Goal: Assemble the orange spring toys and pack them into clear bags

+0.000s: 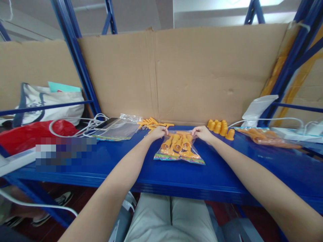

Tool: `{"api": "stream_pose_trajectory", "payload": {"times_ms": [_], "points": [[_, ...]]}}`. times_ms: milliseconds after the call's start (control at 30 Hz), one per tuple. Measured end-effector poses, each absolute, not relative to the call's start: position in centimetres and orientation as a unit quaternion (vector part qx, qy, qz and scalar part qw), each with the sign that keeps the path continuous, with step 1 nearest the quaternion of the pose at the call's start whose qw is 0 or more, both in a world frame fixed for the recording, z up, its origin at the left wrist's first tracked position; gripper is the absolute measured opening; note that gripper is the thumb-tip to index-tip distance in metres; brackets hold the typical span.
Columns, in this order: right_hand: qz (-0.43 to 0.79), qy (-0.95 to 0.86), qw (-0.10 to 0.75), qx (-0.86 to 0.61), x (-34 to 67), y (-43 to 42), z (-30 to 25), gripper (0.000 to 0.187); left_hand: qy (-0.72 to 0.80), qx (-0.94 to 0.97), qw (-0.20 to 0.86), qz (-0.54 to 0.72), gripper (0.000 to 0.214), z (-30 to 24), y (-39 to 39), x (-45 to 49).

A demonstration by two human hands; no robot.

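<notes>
A clear plastic bag [179, 146] with a colourful printed strip along its near edge lies on the blue table in front of me. Several orange plastic pieces with cup-shaped ends fill it. My left hand [158, 132] pinches the bag's far left corner, while my right hand [202, 133] grips the far right corner, fingers closed. Just beyond my left hand is a pile of orange handle-like pieces [151, 122] with small chains. Past my right hand stand several orange cups [220, 126] in rows.
Flat clear bags [118, 129] lie at the left beside a dark flat device [107, 123] and white cables [93, 122]. Another filled bag [264, 136] is at the right, near a white stand [259, 109]. A cardboard sheet [202, 77] walls off the back of the blue table [227, 174].
</notes>
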State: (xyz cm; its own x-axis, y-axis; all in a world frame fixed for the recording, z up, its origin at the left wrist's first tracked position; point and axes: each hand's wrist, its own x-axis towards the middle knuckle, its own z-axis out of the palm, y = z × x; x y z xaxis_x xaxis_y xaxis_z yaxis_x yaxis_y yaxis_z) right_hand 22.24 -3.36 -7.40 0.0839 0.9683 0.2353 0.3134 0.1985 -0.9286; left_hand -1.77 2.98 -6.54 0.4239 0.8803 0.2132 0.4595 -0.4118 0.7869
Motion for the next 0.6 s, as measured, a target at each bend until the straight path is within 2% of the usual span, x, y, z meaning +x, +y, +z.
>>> {"api": "stream_pose_trajectory", "payload": {"times_ms": [133,267,500,600], "points": [[0.205,-0.701,0.430,-0.530,22.5,-2.9,-7.5,0.023,0.416,0.839,0.211,0.279,0.025,-6.5,3.1,-1.6],[0.112,-0.772,0.375,-0.501,22.7,-3.0,-6.8,0.021,0.417,0.868,0.145,0.227,0.023,-6.5,3.3,-1.4],[0.184,-0.746,0.311,-0.559,22.6,-4.1,-5.8,0.024,0.471,0.855,0.105,0.192,0.027,-6.2,3.0,-1.1],[0.153,-0.737,0.309,-0.581,22.2,-4.3,-5.8,0.031,0.492,0.854,0.057,0.161,0.033,-6.0,2.6,-1.1]]}}
